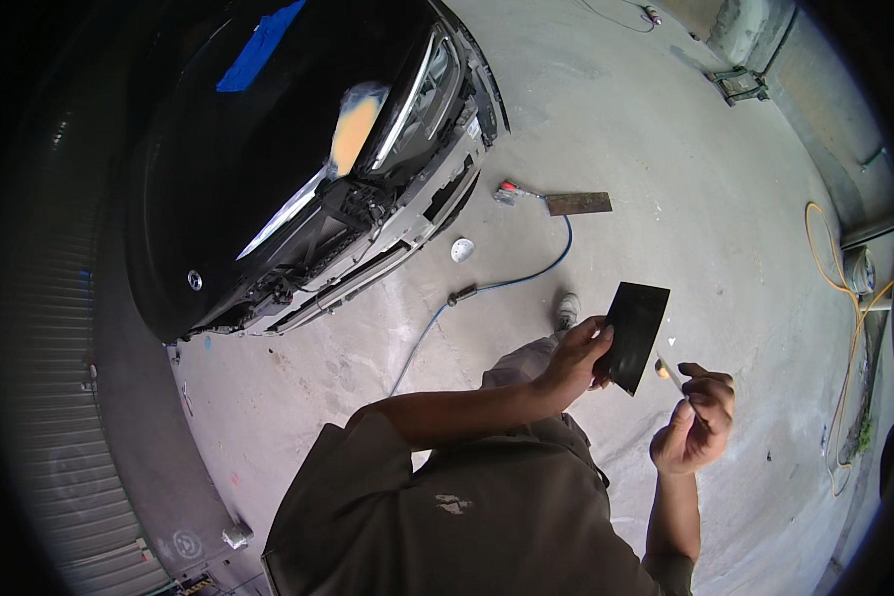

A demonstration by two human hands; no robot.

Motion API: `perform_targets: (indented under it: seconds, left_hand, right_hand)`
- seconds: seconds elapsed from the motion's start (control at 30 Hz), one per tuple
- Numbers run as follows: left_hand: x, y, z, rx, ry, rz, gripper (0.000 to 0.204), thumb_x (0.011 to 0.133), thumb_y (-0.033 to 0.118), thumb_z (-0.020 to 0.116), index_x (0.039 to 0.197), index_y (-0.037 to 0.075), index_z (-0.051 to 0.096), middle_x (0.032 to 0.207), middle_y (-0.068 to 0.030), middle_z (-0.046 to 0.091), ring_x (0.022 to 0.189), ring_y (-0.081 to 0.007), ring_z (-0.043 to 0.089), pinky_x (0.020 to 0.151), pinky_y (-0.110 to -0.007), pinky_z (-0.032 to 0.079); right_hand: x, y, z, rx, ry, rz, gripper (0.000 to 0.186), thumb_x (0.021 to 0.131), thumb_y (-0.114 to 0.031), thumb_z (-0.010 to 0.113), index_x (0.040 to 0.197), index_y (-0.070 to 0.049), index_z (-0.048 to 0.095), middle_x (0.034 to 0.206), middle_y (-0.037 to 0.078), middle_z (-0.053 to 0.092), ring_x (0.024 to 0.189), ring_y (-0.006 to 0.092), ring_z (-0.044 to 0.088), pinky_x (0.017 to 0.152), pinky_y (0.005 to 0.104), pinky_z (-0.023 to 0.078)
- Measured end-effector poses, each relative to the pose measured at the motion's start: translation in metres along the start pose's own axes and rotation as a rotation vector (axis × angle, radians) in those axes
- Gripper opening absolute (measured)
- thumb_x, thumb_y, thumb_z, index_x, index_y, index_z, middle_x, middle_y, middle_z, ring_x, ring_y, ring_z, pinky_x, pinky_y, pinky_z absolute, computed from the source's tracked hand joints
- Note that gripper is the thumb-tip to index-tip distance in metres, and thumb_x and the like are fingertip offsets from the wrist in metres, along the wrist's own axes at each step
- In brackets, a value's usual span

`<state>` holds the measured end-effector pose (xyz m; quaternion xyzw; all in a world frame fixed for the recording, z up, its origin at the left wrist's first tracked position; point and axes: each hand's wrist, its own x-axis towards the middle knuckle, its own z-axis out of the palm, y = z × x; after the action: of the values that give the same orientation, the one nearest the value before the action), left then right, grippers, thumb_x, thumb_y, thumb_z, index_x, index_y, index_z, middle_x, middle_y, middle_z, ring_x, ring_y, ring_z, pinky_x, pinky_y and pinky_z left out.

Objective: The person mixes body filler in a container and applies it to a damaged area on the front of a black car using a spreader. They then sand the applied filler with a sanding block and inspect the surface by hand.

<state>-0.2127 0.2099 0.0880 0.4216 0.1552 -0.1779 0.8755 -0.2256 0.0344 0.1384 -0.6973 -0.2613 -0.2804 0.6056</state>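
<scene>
In left grip [576, 362] (closed), dark panel [639, 336]; right grip [696, 421] pinches pale blade [672, 373].

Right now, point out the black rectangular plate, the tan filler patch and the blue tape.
Black rectangular plate [638, 336]: head view, middle of its face.
Tan filler patch [354, 134]: head view, its middle.
Blue tape [259, 47]: head view, strip's middle.

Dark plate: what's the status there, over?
Left fingers gripping dark plate. Right fingers holding thin pale strip, near plate's edge. Blue hose on floor, apart from both hands.
</scene>
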Motion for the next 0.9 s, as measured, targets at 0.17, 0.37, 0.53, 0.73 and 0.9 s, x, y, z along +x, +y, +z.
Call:
perform_targets:
  seconds: [0.17,0.37,0.53,0.73,0.9]
  left_hand:
    - [0.1,0.021,0.047,-0.178,-0.111,-0.066,0.034,0.114,0.03,0.049,0.138,0.006,0.057,0.113,-0.0071,0.069,0.103,-0.0119,0.066,0.09,-0.029,0.055]
    - [0.18,0.073,0.102,-0.387,-0.206,0.009,0.035,0.112,0.027,0.052,0.14,0.006,0.056,0.081,0.0029,0.061,0.057,-0.0021,0.045,0.047,-0.02,0.032]
    - [0.233,0.1,0.137,-0.29,-0.092,0.038,0.035,0.112,0.027,0.052,0.14,0.006,0.056,0.096,-0.0001,0.064,0.078,-0.0038,0.055,0.063,-0.021,0.043]
    - [0.316,0.079,0.185,-0.301,0.011,0.221,0.036,0.113,0.025,0.05,0.143,0.005,0.054,0.123,-0.0044,0.068,0.109,-0.0084,0.065,0.09,-0.026,0.054]
    - [0.371,0.066,0.261,-0.444,0.106,0.298,0.041,0.113,0.024,0.051,0.147,0.001,0.05,0.133,-0.0079,0.066,0.12,-0.0137,0.065,0.103,-0.029,0.053]
  right_hand:
    - [0.06,0.083,-0.02,-0.365,-0.533,-0.32,0.034,0.092,-0.013,0.07,0.124,-0.022,0.073,0.118,0.01,0.062,0.109,0.0307,0.061,0.106,0.0644,0.051]
    - [0.173,0.172,-0.081,-0.368,-0.547,-0.406,0.035,0.091,-0.008,0.07,0.125,-0.013,0.073,0.125,0.014,0.059,0.113,0.0345,0.058,0.106,0.0698,0.048]
    - [0.238,0.253,-0.124,-0.296,-0.653,-0.488,0.031,0.091,-0.005,0.07,0.122,-0.009,0.074,0.12,0.014,0.062,0.114,0.0347,0.058,0.107,0.0691,0.05]
    - [0.337,0.351,-0.169,-0.152,-0.832,-0.661,0.032,0.092,0.0,0.069,0.122,-0.009,0.073,0.12,0.013,0.062,0.118,0.0327,0.057,0.108,0.0661,0.052]
    - [0.413,0.418,-0.221,-0.167,-0.944,-0.765,0.028,0.089,0.0,0.071,0.115,-0.008,0.076,0.116,0.012,0.065,0.117,0.0308,0.058,0.11,0.0666,0.049]
